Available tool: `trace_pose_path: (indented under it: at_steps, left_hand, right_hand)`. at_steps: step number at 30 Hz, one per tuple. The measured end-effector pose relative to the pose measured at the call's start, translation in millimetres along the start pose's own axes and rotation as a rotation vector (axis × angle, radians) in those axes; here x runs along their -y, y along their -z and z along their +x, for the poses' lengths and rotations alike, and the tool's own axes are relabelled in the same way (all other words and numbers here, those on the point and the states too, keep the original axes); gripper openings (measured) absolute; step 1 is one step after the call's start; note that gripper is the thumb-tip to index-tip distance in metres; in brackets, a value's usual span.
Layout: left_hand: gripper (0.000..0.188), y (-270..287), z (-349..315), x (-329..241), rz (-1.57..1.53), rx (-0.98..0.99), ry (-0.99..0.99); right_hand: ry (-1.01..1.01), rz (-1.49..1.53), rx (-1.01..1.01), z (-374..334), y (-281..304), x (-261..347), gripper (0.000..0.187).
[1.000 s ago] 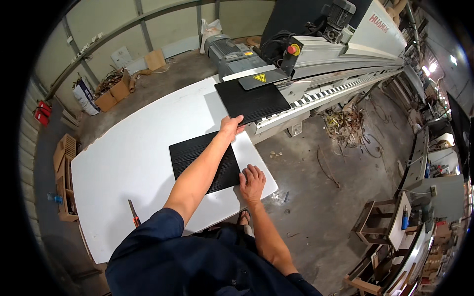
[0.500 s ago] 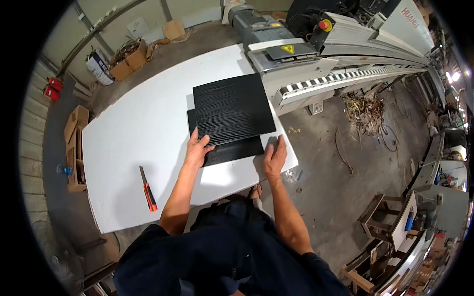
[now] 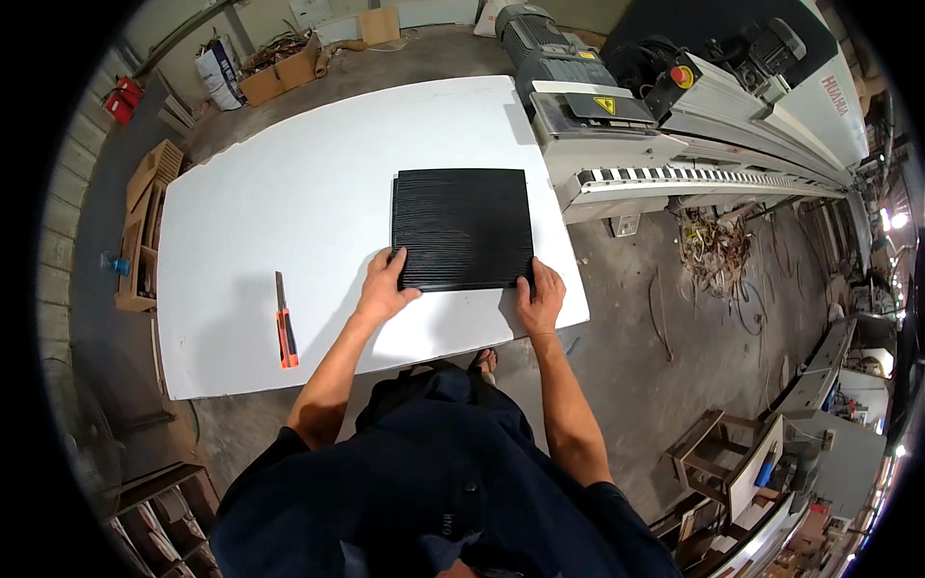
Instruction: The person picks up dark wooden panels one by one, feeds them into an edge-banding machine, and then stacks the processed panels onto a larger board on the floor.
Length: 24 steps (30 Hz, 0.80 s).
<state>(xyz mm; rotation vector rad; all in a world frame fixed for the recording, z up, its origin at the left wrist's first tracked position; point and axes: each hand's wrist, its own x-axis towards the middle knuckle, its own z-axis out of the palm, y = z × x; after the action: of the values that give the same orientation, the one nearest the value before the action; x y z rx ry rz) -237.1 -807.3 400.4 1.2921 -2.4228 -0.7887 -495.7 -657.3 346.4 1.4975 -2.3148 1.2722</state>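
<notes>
A black panel (image 3: 462,226) with wavy grooves on its top face lies flat on the white board, square on top of another dark panel whose thin edge shows at the left. My left hand (image 3: 385,287) grips the near left corner, its fingers along the left edge and the thumb on the near edge. At the near right corner my right hand (image 3: 541,297) holds the panels the same way, thumb in front and fingers along the side. A utility knife (image 3: 286,332) with an orange and black handle rests to the left of my left hand, blade pointing away.
The large white board (image 3: 260,202) carries everything. Against its far right side stands a grey machine (image 3: 602,140) with a long rail and a red knob. Cardboard boxes (image 3: 279,72) sit on the floor beyond, a heap of scrap strips (image 3: 715,246) at the right, a wooden stool (image 3: 732,458) lower right.
The upper panel, tilted and raised over the lower one before, has come down and lined up with it. My right hand has moved from beside the panels onto their near right corner.
</notes>
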Motion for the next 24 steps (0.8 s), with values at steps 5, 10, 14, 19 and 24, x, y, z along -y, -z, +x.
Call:
trace_pose_path:
  at_steps: [5,10,14,19,24]
  left_hand:
    - [0.078,-6.9,-3.9,4.6,0.104,0.012,-0.054]
    - [0.072,-13.9,-8.8,-4.9,0.150,-0.028,-0.028]
    - [0.066,-15.4,-16.0,-5.3,0.183,-0.094,-0.035]
    - [0.064,-6.9,-15.9,-2.1,0.151,-0.118,-0.052]
    - [0.062,-12.6,-6.7,-2.1,0.188,-0.066,-0.039]
  right_hand:
    - [0.134,-0.017,0.065,-1.7,6.2,6.7,0.057]
    - [0.126,-0.068,0.086,-2.2,3.1,-2.3,0.063]
    - [0.053,-0.033,0.131,-2.0,6.7,6.4,0.065]
    - [0.046,0.004,0.104,-9.3,-0.9,3.6,0.063]
    - [-0.021,0.003,0.060,-10.8,2.3,1.9,0.062]
